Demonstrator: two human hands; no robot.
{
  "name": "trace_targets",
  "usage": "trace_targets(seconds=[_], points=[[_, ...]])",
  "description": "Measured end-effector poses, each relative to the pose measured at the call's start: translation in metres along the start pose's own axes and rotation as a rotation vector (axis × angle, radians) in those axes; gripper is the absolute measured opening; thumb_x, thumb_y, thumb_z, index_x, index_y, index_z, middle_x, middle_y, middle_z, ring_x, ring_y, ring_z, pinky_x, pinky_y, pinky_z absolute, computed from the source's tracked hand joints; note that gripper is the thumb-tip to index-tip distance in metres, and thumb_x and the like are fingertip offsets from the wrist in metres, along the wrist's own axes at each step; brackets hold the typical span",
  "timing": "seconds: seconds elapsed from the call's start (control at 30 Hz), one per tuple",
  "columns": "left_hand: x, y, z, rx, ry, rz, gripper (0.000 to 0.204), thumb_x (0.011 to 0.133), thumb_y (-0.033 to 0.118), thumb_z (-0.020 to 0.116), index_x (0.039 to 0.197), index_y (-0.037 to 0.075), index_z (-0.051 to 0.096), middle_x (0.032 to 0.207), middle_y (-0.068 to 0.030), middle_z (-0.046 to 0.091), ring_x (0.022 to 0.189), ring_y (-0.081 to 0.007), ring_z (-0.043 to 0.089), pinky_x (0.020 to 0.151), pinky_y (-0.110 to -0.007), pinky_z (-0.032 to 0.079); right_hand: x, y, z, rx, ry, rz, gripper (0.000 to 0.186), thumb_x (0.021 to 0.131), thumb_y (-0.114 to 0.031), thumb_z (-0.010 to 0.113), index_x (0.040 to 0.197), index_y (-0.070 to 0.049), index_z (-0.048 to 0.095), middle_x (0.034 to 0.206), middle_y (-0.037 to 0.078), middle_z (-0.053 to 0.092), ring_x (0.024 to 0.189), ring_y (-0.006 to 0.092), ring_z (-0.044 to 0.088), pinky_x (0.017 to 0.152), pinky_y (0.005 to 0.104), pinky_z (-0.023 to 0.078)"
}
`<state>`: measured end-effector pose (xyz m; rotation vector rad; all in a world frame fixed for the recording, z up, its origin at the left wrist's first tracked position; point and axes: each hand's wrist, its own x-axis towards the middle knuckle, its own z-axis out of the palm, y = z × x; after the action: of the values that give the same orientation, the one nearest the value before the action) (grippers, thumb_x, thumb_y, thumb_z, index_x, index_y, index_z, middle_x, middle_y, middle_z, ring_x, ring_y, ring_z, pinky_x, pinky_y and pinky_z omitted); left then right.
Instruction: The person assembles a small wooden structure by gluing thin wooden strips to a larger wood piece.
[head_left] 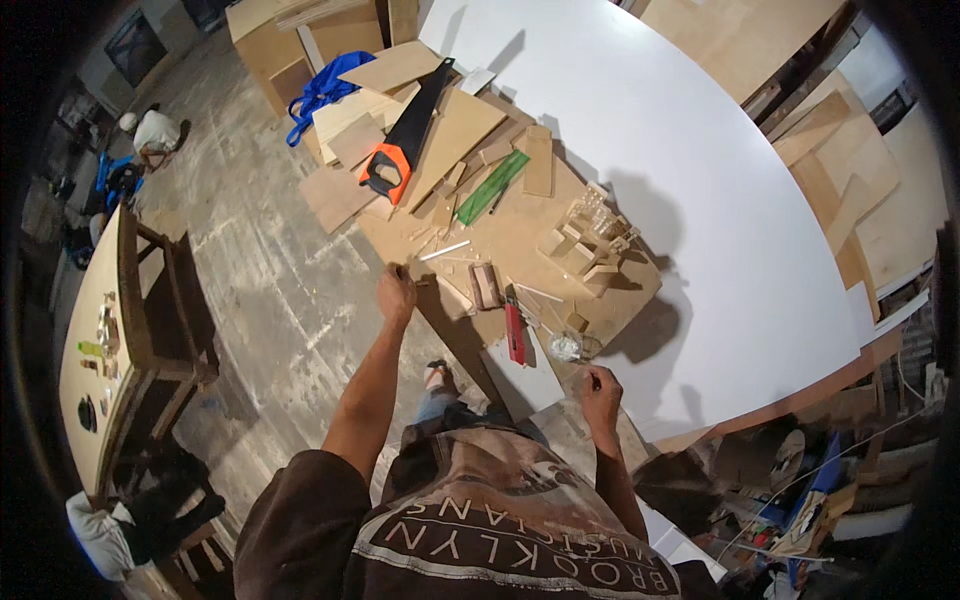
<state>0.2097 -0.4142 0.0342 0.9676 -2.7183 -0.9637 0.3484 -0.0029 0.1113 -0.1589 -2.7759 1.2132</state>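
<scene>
My left hand (397, 292) is closed at the left edge of the brown work board (400, 232); whatever its fingers pinch is too small to make out. Over the near right corner, my right hand (602, 396) is closed too, its fingertips pressed together and their contents hidden. Just beyond it sits a small see-through container (566, 346). Between my hands lie a red utility knife (514, 330), a block with brown sides and a pale middle (486, 287) and a white stick (445, 250). A small assembly of pale wooden pieces (582, 245) stands at the board's right.
A handsaw with an orange handle (390, 172) rests on stacked wood offcuts (462, 125), near a green strip (492, 188) and a blue cloth (330, 92). A large white panel (650, 120) extends behind. Another table (92, 345) stands left; people are at the far left and lower left.
</scene>
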Motion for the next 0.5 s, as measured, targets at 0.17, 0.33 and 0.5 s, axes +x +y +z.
trace_targets(seconds=[0.17, 0.33, 0.5], points=[[0.081, 0.053, 0.019, -0.141, 0.097, 0.363, 0.022, 0.086, 0.012, 0.062, 0.108, 0.01, 0.067, 0.104, -0.0203, 0.064, 0.098, -0.0391, 0.062, 0.084, -0.047, 0.049, -0.012, 0.013, 0.008, -0.052, 0.158, 0.114, 0.01, 0.089, -0.006, 0.062, 0.095, 0.002, 0.064, 0.085, 0.017, 0.064, 0.075, 0.0298, 0.063, 0.069, 0.0368, 0.05], [0.127, 0.114, 0.018, 0.172, -0.002, 0.84, 0.033, 0.086, 0.015, 0.06, 0.118, 0.012, 0.066, 0.113, -0.0174, 0.063, 0.103, -0.0379, 0.058, 0.086, -0.047, 0.048, -0.046, 0.002, 0.039, -0.12, 0.301, 0.131, 0.014, 0.09, -0.01, 0.061, 0.094, 0.002, 0.066, 0.085, 0.018, 0.066, 0.075, 0.0317, 0.065, 0.069, 0.0395, 0.052], [0.163, 0.112, 0.03, 0.296, -0.034, 1.114, 0.047, 0.087, 0.02, 0.06, 0.133, 0.016, 0.055, 0.116, -0.0163, 0.061, 0.105, -0.0382, 0.055, 0.089, -0.047, 0.047, -0.079, -0.039, 0.122, -0.037, 0.281, 0.147, 0.015, 0.085, -0.006, 0.065, 0.098, 0.002, 0.067, 0.087, 0.016, 0.067, 0.076, 0.0263, 0.067, 0.069, 0.0361, 0.052]])
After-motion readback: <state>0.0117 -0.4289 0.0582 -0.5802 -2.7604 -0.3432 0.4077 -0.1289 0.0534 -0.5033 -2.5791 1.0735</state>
